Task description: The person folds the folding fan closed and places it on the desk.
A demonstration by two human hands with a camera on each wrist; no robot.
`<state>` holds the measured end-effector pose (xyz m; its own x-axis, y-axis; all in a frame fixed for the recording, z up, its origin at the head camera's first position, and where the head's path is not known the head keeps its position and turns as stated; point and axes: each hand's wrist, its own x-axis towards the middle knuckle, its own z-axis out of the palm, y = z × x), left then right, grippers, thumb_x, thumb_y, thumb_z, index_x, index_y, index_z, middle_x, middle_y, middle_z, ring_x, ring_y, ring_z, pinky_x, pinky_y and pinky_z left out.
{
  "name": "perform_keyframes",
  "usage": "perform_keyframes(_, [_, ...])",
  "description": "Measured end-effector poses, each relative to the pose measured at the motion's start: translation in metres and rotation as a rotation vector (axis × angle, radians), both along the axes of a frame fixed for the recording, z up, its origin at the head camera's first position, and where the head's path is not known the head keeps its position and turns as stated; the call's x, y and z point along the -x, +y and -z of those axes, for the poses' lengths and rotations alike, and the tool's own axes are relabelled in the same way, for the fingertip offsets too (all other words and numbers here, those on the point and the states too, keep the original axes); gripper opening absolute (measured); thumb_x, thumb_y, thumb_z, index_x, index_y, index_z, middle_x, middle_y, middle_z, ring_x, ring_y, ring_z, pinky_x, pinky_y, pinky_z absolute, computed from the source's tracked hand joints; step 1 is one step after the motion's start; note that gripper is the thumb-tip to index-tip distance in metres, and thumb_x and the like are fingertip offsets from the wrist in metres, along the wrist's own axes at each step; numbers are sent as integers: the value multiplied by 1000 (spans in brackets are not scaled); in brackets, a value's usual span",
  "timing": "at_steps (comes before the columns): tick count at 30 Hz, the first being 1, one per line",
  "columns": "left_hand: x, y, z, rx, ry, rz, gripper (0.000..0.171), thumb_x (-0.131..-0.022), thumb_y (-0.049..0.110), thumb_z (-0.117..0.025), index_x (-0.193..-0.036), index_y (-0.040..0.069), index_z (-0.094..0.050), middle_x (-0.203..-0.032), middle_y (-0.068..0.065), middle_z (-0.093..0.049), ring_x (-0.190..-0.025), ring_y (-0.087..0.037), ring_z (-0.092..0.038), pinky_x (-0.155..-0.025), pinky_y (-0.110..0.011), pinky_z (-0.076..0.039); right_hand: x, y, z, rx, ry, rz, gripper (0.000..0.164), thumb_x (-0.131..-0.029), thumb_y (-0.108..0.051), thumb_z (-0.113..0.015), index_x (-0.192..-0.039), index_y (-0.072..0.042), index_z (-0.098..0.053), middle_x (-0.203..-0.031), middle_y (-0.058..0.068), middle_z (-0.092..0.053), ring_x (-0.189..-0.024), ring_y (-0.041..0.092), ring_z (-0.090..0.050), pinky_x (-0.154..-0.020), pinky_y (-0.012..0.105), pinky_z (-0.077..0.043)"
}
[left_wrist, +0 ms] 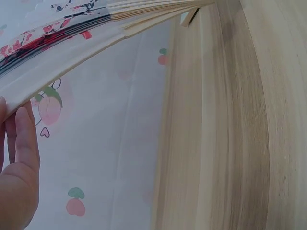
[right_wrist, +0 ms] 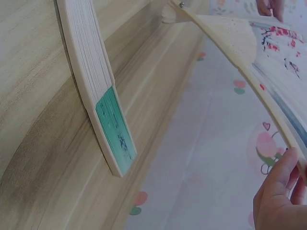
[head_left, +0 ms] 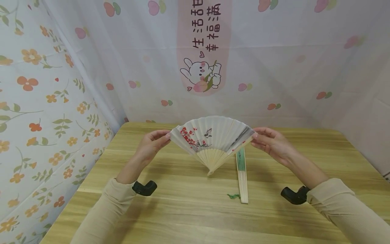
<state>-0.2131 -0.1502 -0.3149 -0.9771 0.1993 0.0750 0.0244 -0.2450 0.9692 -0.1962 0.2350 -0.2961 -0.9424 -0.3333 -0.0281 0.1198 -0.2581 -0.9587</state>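
Note:
A white folding fan (head_left: pixel 213 134) with red blossoms and a bird is spread wide above the table, its pivot end pointing down toward me. My left hand (head_left: pixel 152 144) pinches the left outer edge between thumb and fingers; the left wrist view shows those fingers (left_wrist: pixel 26 139) at the outer rib. On the other side my right hand (head_left: pixel 272 144) pinches the right outer rib near its tip, also visible in the right wrist view (right_wrist: pixel 280 191). Below it, a folded fan (head_left: pixel 241 176) with a green band lies on the table, touched by neither hand.
The wooden table (head_left: pixel 182 217) runs back to a white curtain (head_left: pixel 137 61) with peach prints and a rabbit panel. A flower-printed curtain (head_left: pixel 39 112) hangs at the left. A green tassel (head_left: pixel 234 196) lies beside the folded fan. Black pieces (head_left: pixel 145 188) sit at both wrists.

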Motion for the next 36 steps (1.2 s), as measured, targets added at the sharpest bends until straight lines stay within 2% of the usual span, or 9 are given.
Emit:
perform_keyframes(9, [1,6,0,35,15,14,14,-87,2,-53,-90,12,-62,-96,-1,-59,-88,-12,-58,-87,-28,-44,-1,-2,0,-7,-17,3,15,-87,-4,-55,-102,-7,-54,-95,4,-56,-83,15,-58,-81,27,-47])
perform_keyframes(17, [0,12,-3,45,1,26,11,-87,3,-54,-98,5,-59,-97,-3,-57,-90,-14,-57,-90,-32,-41,-2,-5,0,-34,-10,3,17,-86,-5,-56,-103,-8,-53,-96,4,-54,-84,14,-58,-82,27,-47])
perform_keyframes(23, [0,17,-4,52,-4,29,11,-88,2,-53,-97,5,-58,-98,-4,-56,-90,-14,-57,-87,-27,-44,-2,-7,-1,-34,-14,0,16,-86,-4,-56,-102,-8,-55,-96,4,-53,-85,15,-58,-82,27,-47])
perform_keyframes(36, [0,24,-3,28,2,41,11,-88,1,-52,-97,4,-58,-98,-5,-56,-91,-14,-57,-88,-28,-43,-2,-12,-1,-17,1,-16,15,-87,-1,-54,-100,-9,-56,-95,3,-53,-85,14,-58,-80,27,-48])
